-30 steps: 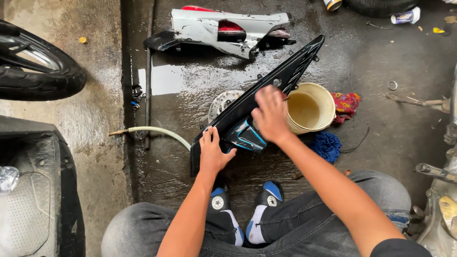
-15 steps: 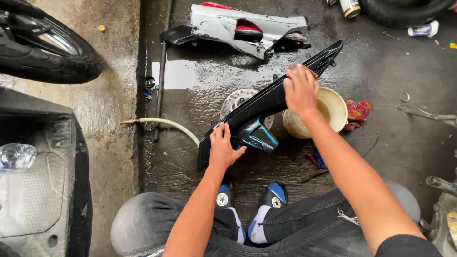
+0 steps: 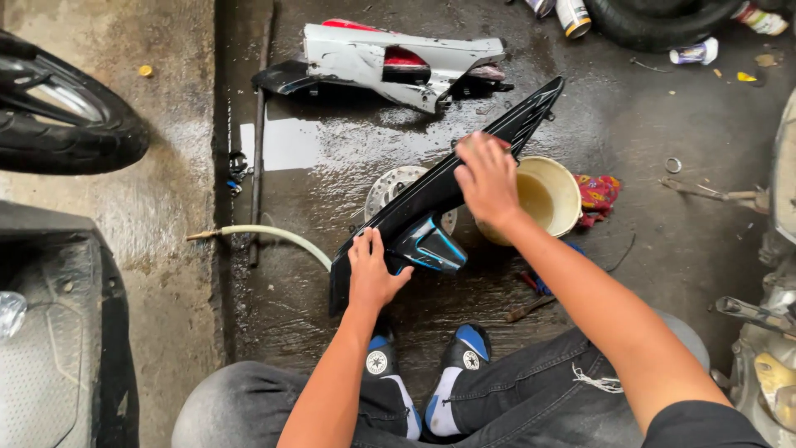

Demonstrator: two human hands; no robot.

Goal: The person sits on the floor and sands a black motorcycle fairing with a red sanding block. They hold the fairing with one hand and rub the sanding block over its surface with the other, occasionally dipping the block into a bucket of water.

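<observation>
Left hand (image 3: 373, 278) gripping the lower end of the long black panel (image 3: 431, 195), fingers wrapped over its edge; right hand (image 3: 489, 178) pressed flat on its middle, fingers together. Panel slanted over wet floor (image 3: 348, 158), just beside the cream bucket (image 3: 555, 195).

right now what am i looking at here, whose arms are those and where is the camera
The camera sits on a person's head and looks down, so the two bare arms are that person's own. They squat on a wet concrete floor, knees and blue-and-white shoes at the bottom. The left hand grips the lower end of a long black motorbike body panel with a blue accent. The right hand presses flat on its middle. Behind the panel stands a cream bucket, beside a red cloth. A hose lies to the left, and a white and red panel further away.
</observation>
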